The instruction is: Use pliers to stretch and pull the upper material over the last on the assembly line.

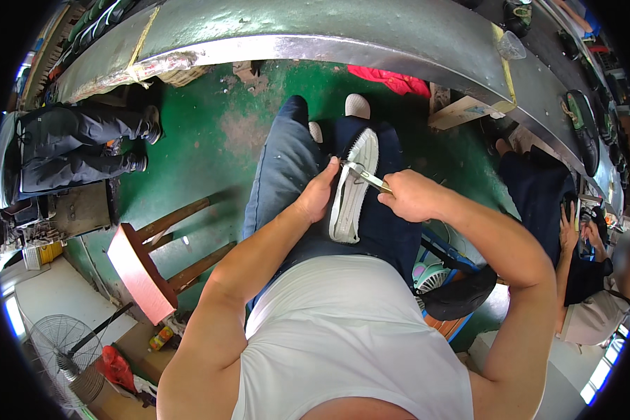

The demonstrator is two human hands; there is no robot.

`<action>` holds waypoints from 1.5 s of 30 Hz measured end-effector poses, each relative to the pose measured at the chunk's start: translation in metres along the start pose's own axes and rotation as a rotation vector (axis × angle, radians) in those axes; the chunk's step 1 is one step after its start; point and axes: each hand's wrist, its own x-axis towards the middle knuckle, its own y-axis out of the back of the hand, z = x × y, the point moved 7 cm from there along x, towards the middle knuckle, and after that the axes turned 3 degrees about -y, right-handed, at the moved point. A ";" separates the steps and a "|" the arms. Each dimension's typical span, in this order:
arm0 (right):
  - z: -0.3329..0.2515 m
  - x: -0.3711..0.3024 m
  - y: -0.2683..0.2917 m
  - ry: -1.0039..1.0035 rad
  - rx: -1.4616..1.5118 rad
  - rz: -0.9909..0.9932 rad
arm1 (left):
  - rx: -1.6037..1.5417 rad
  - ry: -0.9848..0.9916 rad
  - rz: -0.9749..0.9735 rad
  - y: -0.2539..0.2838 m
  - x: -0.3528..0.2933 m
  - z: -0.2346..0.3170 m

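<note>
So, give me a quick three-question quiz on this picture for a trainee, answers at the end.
1. Which hand grips the tool at the shoe?
2. True or false: the stool is on the picture's right side.
3. What colour is the floor? A, red; B, green; C, white.

Key:
1. The right hand.
2. False; it is on the left.
3. B.

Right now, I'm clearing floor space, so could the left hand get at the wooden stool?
Probably yes: the wooden stool stands to the person's left with nothing visibly in the way, though the left hand is busy at the white shoe sole.
</note>
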 end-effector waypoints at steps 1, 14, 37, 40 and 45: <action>0.004 0.009 -0.012 0.065 0.074 0.102 | 0.023 -0.023 -0.035 0.000 -0.004 0.002; 0.017 0.052 -0.106 0.082 1.295 0.073 | 0.130 -0.237 0.147 0.001 0.006 0.027; 0.053 0.065 -0.008 0.105 0.718 0.188 | 1.171 -0.186 0.310 -0.023 -0.003 0.054; 0.033 0.043 0.005 0.423 0.703 0.464 | 1.228 -0.205 0.306 -0.018 0.005 0.054; 0.032 0.039 -0.004 0.329 0.430 0.434 | 1.217 -0.191 0.236 -0.022 0.005 0.059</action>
